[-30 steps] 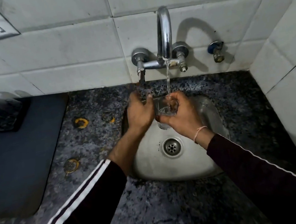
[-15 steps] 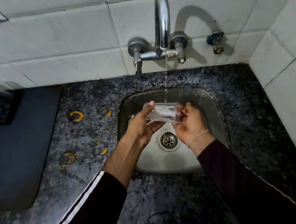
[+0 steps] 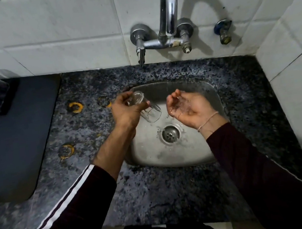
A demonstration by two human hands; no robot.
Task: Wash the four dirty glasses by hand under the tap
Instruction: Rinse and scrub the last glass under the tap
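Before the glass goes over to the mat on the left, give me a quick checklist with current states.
1. Left hand grips the glass: ok.
2. Glass tipped mouth-down over the sink to drain: ok.
3. Right hand off the glass, cupped, wet: ok.
4. Tap turned off: cannot tell, only a faint trickle shows.
5. Bare spot on the dark mat: ok.
6. Glass fully clean: cannot tell.
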